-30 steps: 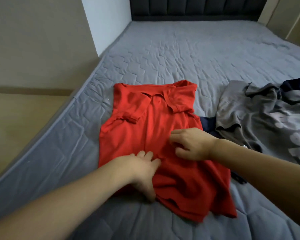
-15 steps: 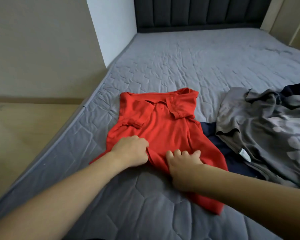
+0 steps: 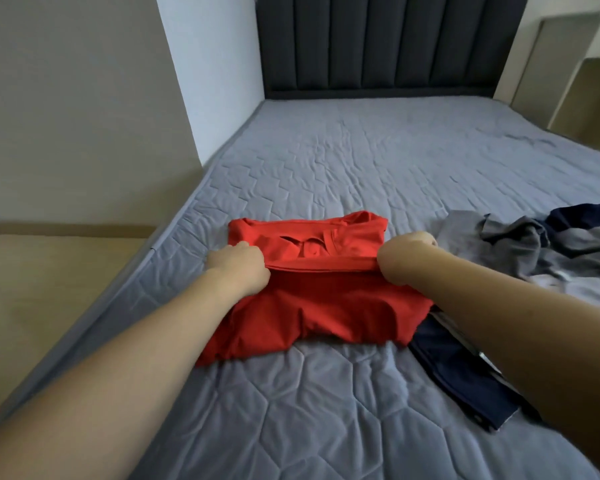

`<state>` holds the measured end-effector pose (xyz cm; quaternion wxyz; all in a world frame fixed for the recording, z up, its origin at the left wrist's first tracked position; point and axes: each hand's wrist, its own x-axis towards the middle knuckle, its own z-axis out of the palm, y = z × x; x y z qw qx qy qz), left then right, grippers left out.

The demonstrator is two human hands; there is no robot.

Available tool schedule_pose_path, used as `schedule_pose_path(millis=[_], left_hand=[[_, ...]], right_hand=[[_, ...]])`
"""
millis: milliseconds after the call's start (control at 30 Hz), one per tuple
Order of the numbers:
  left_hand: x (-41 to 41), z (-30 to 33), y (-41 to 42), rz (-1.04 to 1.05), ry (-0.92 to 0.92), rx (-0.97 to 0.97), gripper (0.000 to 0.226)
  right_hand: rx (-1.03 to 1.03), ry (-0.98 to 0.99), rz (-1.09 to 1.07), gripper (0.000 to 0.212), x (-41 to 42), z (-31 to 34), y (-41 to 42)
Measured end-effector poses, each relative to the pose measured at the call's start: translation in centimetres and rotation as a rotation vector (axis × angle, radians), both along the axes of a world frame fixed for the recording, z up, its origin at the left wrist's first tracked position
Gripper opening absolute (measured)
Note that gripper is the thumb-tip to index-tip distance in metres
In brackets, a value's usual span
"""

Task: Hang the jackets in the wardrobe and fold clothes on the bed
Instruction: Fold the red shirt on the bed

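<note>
Dark padded headboard (image 3: 388,43), beige wall (image 3: 66,109), pale wooden floor (image 3: 49,278)

Grey quilted bed (image 3: 378,174) bearing a red polo shirt (image 3: 319,306), a grey garment pile (image 3: 520,244) and a navy garment (image 3: 451,368).

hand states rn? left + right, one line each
Left hand: closed, gripping the hem of the red polo shirt.
Right hand: closed, gripping the same hem at its other end.
</note>
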<state>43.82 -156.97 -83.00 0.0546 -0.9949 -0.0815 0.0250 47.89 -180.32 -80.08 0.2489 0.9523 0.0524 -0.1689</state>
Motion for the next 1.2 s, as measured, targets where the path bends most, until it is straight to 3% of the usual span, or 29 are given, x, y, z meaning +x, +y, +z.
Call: schedule_pose_path(millis=[100,200,300,400,533,633,700,833,933,967,1067,1133,1200], left_hand=[[1.9,-0.4,-0.4,0.043,-0.068,0.106,0.043],[5.3,0.3,0.5,0.227,0.019,-0.053,0.047],[9.5,1.2,1.7,0.273,0.029,-0.152,0.043],[13.8,0.7,2.5,0.258,-0.098,-0.145,0.035],[18.4,-2.0,4.0,0.110,-0.085,-0.132,0.025],[20.8,-4.0,6.0,0.127,0.025,-0.269,0.025],[21.6,-4.5,6.8,0.154,0.122,-0.361,0.025],[21.6,-3.7,8.1,0.238,0.357,-0.386,0.004],[20.9,-1.8,9.6,0.319,0.425,-0.229,0.015],[20.6,-1.4,10.0,0.292,0.380,-0.112,0.019],[19.7,-1.4,11.8,0.290,-0.074,0.148,0.034],[18.1,-1.4,12.5,0.273,-0.303,0.169,0.034],[15.8,-2.7,12.6,0.285,-0.341,0.031,0.037]], right_hand=[[-0.035,-0.055,0.021,0.038,2.4,-0.2,0.1],[0.050,-0.135,0.066,0.036,5.4,-0.5,-0.1],[0.177,-0.173,0.035,0.038,8.9,-0.4,0.2],[0.321,-0.035,-0.056,0.034,12.9,-0.4,0.8],[0.779,0.302,-0.401,0.026,18.1,-2.2,0.3],[0.870,0.252,-0.500,0.010,21.2,-4.0,-2.4],[0.861,0.093,-0.515,0.015,22.9,-4.9,-3.6],[0.609,-0.088,-0.313,0.021,23.9,-7.3,-2.6],[0.439,-0.175,-0.270,0.026,23.3,-9.2,-1.9],[0.409,-0.219,-0.269,0.028,23.0,-9.5,-1.6],[0.170,-0.407,-0.127,0.031,22.0,-9.0,0.7],[0.070,-0.524,0.095,0.036,21.8,-8.3,3.1],[0.259,-0.421,0.330,0.048,21.8,-7.7,6.6]])
